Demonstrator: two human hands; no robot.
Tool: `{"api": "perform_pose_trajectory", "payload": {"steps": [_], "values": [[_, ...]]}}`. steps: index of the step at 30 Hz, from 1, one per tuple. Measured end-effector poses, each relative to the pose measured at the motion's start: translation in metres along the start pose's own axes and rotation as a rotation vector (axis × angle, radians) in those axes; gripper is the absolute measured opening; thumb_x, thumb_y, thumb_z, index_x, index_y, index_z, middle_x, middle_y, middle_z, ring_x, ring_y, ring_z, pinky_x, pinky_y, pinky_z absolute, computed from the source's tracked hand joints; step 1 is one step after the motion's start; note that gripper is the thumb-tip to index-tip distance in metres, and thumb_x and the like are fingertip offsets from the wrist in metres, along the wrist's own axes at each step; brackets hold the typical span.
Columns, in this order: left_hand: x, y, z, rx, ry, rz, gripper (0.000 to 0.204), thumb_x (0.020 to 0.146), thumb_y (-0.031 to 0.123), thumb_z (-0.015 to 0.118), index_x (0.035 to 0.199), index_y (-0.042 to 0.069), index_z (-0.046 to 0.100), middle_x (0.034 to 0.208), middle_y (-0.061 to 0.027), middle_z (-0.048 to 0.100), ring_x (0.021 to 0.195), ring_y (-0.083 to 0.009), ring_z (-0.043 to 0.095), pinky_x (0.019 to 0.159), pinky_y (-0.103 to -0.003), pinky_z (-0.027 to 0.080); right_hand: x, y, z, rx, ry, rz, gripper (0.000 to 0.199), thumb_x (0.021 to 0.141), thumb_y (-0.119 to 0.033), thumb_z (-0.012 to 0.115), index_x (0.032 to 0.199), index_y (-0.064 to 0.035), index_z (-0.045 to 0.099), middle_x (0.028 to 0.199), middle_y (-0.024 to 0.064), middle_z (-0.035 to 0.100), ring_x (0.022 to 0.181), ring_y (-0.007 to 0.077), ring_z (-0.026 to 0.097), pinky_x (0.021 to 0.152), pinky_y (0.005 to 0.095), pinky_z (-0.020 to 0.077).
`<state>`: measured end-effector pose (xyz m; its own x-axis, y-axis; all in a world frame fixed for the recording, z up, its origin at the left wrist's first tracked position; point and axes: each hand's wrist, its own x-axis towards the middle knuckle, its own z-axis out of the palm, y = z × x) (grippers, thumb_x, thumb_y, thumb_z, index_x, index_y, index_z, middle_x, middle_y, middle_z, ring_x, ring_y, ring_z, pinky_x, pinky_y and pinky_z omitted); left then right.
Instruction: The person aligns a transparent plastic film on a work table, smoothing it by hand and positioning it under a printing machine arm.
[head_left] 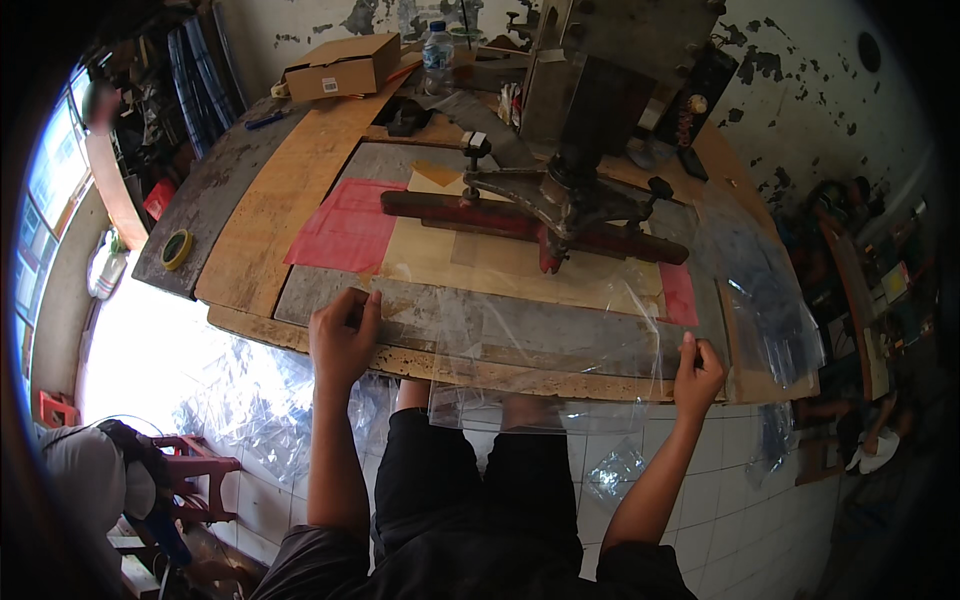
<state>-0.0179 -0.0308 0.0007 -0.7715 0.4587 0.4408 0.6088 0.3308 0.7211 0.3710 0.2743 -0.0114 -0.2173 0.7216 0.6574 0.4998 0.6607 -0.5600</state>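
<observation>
A large clear plastic sheet [560,350] lies in front of me, partly over the table's near edge and partly under the press's red bar [540,227]. My left hand [343,332] is closed, thumb against curled fingers, near the sheet's left side. My right hand [702,372] is closed too, thumb up, just beyond the sheet's right side. Glare and transparency hide whether film runs into either pinch. Beneath the bar are a cream sheet [420,265] and a pink sheet [345,225], with another pink piece [678,293] at the right.
The dark metal press [600,110] rises at the back. A cardboard box [343,68], a water bottle [437,58] and a yellow tape roll [176,249] rest on the table. Stacked clear plastic [765,310] covers the right end. Loose plastic [250,400] and a red stool [195,470] are lower left; people sit nearby.
</observation>
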Motion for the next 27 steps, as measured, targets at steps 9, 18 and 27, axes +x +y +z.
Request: {"api": "perform_pose_trajectory", "payload": {"steps": [9,18,27], "values": [[0.0001,-0.0024,0.0008,-0.013,0.015,0.013,0.026,0.101,0.021,0.076,0.085,0.000,0.071,0.063,-0.0092,0.065,0.055,-0.0152,0.062,0.057,-0.034,0.046,0.0004,-0.0008,-0.0012,-0.002,-0.009,0.003,0.034,0.105,-0.019,0.072,0.081,0.0031,0.063,0.069,0.0091,0.066,0.062,0.0167,0.060,0.062,0.0345,0.0470],[-0.0009,-0.0003,0.0011,-0.043,0.054,0.036,0.028,0.100,0.023,0.076,0.083,0.002,0.069,0.058,-0.0096,0.059,0.048,-0.0198,0.054,0.052,-0.037,0.041,0.0008,-0.0007,-0.0014,0.005,-0.010,-0.002,0.035,0.105,-0.020,0.072,0.080,0.0032,0.063,0.070,0.0098,0.067,0.062,0.0177,0.062,0.063,0.0350,0.0475],[0.0001,-0.0051,0.0046,-0.043,0.063,0.068,0.029,0.100,0.025,0.076,0.083,0.002,0.069,0.060,-0.0109,0.061,0.050,-0.0238,0.058,0.054,-0.039,0.043,0.0023,0.0005,-0.0004,0.002,-0.015,0.003,0.035,0.104,-0.021,0.073,0.081,0.0036,0.063,0.069,0.0112,0.063,0.063,0.0207,0.058,0.064,0.0367,0.0467]]}}
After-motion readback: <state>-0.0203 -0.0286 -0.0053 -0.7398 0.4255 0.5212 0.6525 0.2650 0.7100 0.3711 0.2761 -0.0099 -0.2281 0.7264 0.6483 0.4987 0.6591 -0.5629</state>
